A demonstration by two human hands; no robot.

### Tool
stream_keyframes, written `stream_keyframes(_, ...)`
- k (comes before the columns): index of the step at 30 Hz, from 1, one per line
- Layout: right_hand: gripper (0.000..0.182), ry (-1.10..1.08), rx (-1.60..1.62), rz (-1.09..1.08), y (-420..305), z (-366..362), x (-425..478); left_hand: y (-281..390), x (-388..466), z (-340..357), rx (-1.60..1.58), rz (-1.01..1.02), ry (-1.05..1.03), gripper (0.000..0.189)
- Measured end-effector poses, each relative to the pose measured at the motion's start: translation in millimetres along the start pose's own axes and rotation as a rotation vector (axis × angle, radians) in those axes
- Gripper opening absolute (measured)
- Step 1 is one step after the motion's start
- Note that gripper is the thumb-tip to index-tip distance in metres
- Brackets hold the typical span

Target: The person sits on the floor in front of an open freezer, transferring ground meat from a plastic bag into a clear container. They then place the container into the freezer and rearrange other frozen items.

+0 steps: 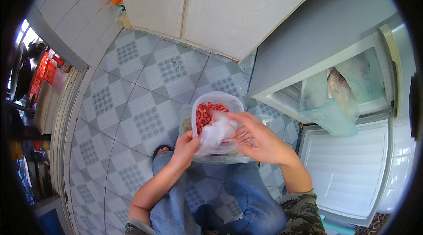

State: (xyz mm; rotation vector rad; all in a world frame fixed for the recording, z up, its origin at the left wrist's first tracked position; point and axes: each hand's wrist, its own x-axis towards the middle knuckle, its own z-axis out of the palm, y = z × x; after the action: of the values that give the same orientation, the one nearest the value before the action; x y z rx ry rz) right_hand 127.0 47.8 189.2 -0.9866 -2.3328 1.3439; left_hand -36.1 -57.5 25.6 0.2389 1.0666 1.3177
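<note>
In front of my knees is a white plastic container (240, 102) with small red pieces (206, 112) in it. They look like seeds or kernels. My left hand (185, 149) grips the container's left rim, thumb uppermost, beside a loose edge of thin plastic film. Over the red pieces lies a whitish translucent plastic bag (218, 129), blurred by motion. My right hand (259, 137) is at the bag's right side with its fingers curled around crinkled clear plastic; the fingertips are partly hidden. Beneath the container sits a larger clear plastic bin (224, 159).
On the right, an open freezer drawer (274, 98) holds a fish-like item (340, 84) in a greenish plastic bag (327, 112). Its white-lined door (345, 169) hangs open below. White cabinet doors (224, 10) stand ahead. At left are a red basket (43, 69) and dark pans (21, 73).
</note>
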Motion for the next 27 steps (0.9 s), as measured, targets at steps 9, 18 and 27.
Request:
stream_keyframes(9,0.025,0.162,-0.627,-0.072,60.0,13.2,-0.8,13.5,-8.8,-2.9,-0.107,-0.042,-0.080,0.019)
stream_keyframes(18,0.009,0.297,0.040,-0.040,32.2,-8.7,-5.6,15.4,-2.4,3.0,-0.040,-0.016,0.028,0.014)
stream_keyframes(27,0.021,0.257,0.420,0.320,70.2,-5.9,8.0,4.5,4.4,24.5,-0.114,0.019,-0.112,0.014)
